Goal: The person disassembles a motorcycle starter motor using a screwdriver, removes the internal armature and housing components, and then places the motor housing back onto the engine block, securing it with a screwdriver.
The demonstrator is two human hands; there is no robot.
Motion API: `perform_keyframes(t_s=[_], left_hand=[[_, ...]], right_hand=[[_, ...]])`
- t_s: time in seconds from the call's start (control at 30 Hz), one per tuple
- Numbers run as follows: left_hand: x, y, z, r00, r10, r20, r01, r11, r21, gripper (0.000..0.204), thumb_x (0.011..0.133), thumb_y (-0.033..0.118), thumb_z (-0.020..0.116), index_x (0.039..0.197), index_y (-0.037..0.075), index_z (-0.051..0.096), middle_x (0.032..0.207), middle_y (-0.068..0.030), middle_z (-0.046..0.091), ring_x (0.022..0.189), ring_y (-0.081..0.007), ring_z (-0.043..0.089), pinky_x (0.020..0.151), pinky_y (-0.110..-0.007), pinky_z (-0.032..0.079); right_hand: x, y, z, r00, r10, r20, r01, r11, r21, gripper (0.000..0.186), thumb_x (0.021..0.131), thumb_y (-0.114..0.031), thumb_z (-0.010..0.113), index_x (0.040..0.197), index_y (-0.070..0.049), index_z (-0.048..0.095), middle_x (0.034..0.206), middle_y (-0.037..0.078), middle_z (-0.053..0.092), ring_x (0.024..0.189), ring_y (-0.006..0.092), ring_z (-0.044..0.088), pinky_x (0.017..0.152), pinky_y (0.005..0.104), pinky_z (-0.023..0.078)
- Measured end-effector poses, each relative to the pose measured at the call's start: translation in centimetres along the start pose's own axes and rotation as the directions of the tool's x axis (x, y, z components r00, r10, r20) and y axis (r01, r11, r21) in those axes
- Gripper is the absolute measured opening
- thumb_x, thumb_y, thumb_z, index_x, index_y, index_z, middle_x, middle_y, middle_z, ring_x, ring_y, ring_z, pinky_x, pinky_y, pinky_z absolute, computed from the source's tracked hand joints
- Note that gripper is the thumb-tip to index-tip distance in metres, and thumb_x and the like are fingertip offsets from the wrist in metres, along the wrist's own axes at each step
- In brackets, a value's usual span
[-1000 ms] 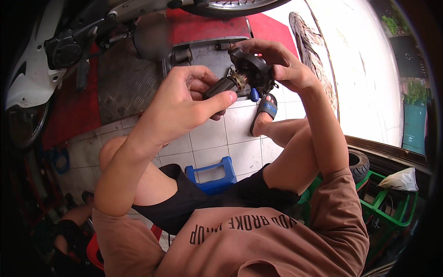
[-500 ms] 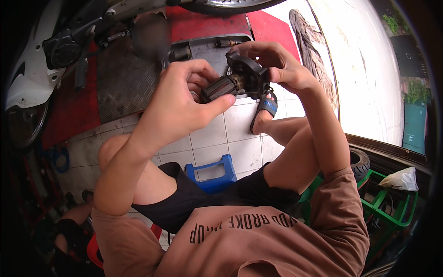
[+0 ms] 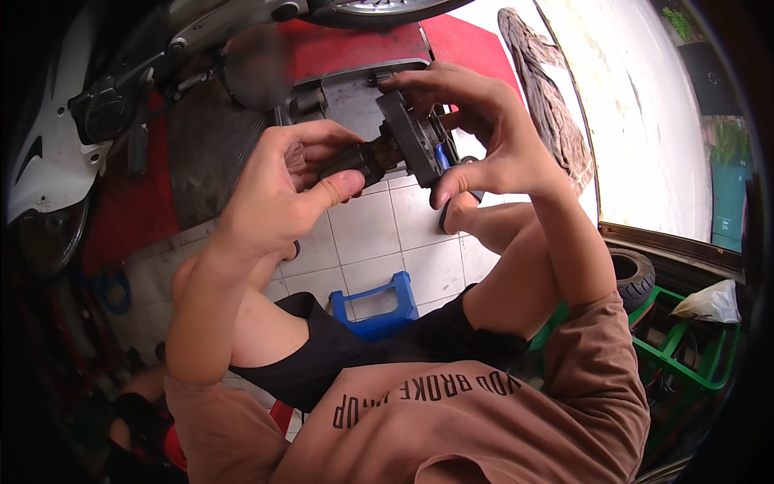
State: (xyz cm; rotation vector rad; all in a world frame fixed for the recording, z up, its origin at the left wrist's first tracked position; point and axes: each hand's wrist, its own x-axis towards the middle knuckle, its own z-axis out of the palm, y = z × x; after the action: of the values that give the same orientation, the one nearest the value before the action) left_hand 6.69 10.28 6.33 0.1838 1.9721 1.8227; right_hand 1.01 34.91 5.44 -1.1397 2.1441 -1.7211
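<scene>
Between my two hands is a black machine part: a ribbed cylinder (image 3: 351, 164) at its left end runs into a wider flanged housing (image 3: 409, 139) on the right. My left hand (image 3: 282, 181) is closed round the cylinder, with the thumb along its near side. My right hand (image 3: 492, 137) grips the flanged housing by its rim, fingers over the far edge and thumb at the near one. A bit of blue shows inside the housing, next to my right thumb. Both pieces appear joined by a narrower brownish neck. They hang above a grey metal tray (image 3: 347, 101).
The tray rests on a red platform (image 3: 347, 44) with a dark tread plate (image 3: 214, 161). Part of a white motorcycle (image 3: 56, 153) stands at the left. A blue stool (image 3: 375, 310) is between my legs; a green crate (image 3: 685, 347) and a tire (image 3: 633, 278) are at the right.
The part has turned so the housing's flange stands more edge-on, showing blue inside. My left hand has moved left and slightly nearer, with the cylinder.
</scene>
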Motion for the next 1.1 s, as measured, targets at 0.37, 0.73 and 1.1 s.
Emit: perform_keyframes(t_s=[0.37,0.73,1.1], left_hand=[[0.5,-0.5,0.8,0.998,0.06,-0.013,-0.061,0.986,-0.157,0.028,0.081,0.001,0.068,0.107,-0.007,0.06,0.092,-0.0084,0.066,0.084,-0.0124,0.063,0.076,-0.025,0.051],[0.1,2.2,2.9,0.765,0.641,-0.057,-0.503,0.651,0.569,0.038,0.065,-0.003,0.076,0.1,-0.007,0.063,0.081,-0.0102,0.064,0.072,-0.0131,0.062,0.066,-0.023,0.048],[-0.1,2.8,3.0,0.67,0.742,-0.025,-0.572,0.538,0.619,0.042,0.061,-0.003,0.076,0.101,-0.007,0.064,0.074,-0.0114,0.061,0.066,-0.0159,0.06,0.061,-0.024,0.046]], right_hand=[[-0.6,-0.5,-0.7,0.997,-0.081,-0.004,0.081,0.993,-0.091,0.085,0.053,-0.027,0.091,0.126,-0.004,0.055,0.109,0.008,0.059,0.091,0.0201,0.062,0.076,0.0341,0.054],[-2.0,1.4,-1.5,0.986,0.159,0.042,-0.156,0.822,0.547,0.096,0.062,-0.024,0.09,0.138,0.003,0.038,0.119,0.011,0.051,0.11,0.0191,0.057,0.079,0.0267,0.054],[-2.0,1.3,-1.1,0.987,0.156,0.049,-0.15,0.743,0.652,0.101,0.063,-0.03,0.09,0.14,0.002,0.034,0.127,0.013,0.05,0.116,0.0215,0.055,0.097,0.0327,0.046]])
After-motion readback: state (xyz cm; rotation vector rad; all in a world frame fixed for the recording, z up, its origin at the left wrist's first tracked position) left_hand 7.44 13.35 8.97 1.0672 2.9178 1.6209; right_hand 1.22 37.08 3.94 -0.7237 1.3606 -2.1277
